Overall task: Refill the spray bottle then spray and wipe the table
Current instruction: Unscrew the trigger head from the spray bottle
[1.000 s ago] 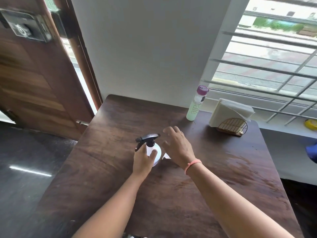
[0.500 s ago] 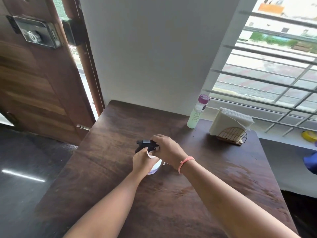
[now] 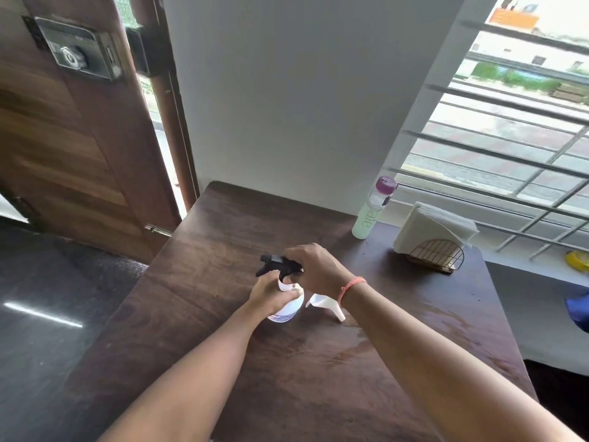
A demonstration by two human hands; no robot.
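A small white spray bottle (image 3: 288,309) with a black trigger head (image 3: 273,264) stands near the middle of the dark wooden table (image 3: 223,237). My left hand (image 3: 271,293) grips the bottle's body from the left. My right hand (image 3: 314,267) is curled over the black head from the right. A white funnel (image 3: 326,305) lies on its side on the table just right of the bottle, under my right wrist. At the table's back stands a pale green water bottle (image 3: 369,215) with a purple cap.
A wire holder with white napkins (image 3: 433,231) sits at the back right corner. Wet smears (image 3: 446,323) mark the table's right side. A wooden door (image 3: 63,138) is at the left, a barred window (image 3: 510,138) at the right, a wall behind.
My right hand moved from open above the table beside the bottle onto the black trigger head and closed over it. The left hand kept its hold on the bottle.
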